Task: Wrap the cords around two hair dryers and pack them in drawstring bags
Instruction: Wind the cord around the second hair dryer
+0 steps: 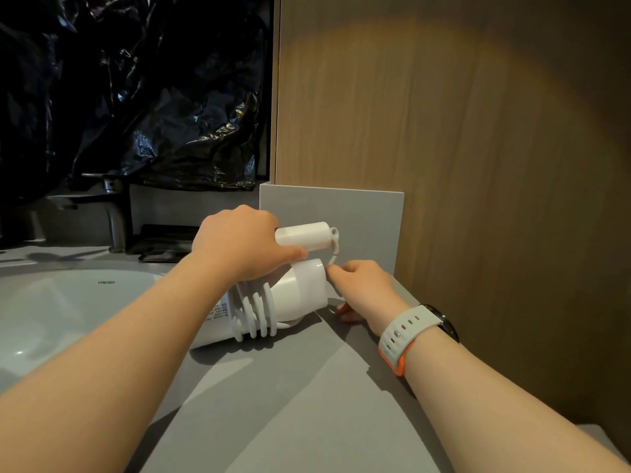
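Two bare forearms reach forward and converge. The left hand, knuckles up, curls its fingers round a hair dryer, thumb stretched along it. The right hand, a watch strapped at the wrist, pinches the cord, lower fingers resting on the table.

Dim warm overhead glow, hard shadows, wide-angle edge distortion.
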Action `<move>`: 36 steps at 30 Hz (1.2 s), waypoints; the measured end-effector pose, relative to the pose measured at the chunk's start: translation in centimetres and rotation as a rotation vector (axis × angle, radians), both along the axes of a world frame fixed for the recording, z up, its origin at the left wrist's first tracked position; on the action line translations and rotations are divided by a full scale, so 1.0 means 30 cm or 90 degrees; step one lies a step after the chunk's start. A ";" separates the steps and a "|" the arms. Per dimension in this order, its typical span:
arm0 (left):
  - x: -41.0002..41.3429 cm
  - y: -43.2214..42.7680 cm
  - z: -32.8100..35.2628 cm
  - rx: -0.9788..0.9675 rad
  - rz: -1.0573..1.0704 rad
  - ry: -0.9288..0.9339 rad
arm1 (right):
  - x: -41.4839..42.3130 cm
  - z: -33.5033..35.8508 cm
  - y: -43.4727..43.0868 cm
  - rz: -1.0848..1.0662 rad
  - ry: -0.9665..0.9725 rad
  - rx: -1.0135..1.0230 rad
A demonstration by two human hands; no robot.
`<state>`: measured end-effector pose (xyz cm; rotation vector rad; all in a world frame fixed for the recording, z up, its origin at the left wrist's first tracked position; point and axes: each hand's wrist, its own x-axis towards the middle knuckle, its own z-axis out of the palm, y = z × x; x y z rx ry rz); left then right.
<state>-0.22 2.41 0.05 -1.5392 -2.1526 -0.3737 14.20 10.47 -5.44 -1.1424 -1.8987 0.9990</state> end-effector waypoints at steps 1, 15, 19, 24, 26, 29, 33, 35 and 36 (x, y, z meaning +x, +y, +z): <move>0.000 0.001 -0.003 0.004 0.003 0.001 | -0.004 -0.005 0.001 0.000 0.010 0.012; -0.003 -0.023 -0.012 0.026 -0.053 -0.003 | -0.015 -0.003 0.003 0.051 0.279 -0.155; 0.003 -0.021 -0.017 0.030 -0.016 0.006 | -0.023 0.004 0.019 0.024 0.418 -0.275; 0.023 -0.022 -0.018 0.036 -0.007 0.025 | -0.006 0.008 0.029 -0.050 0.511 -0.291; 0.026 -0.022 -0.017 0.036 -0.009 0.024 | -0.006 0.003 0.028 -0.053 0.496 -0.288; 0.026 -0.023 -0.015 0.038 -0.014 0.020 | -0.017 -0.010 0.025 -0.035 0.465 -0.282; 0.022 -0.026 -0.015 0.037 -0.010 0.017 | -0.020 -0.007 0.012 0.008 0.506 -0.320; 0.019 -0.025 -0.016 0.038 -0.002 0.021 | -0.014 0.004 -0.005 0.047 0.553 -0.359; 0.017 -0.024 -0.017 0.037 0.002 0.023 | -0.011 0.008 -0.011 0.067 0.577 -0.378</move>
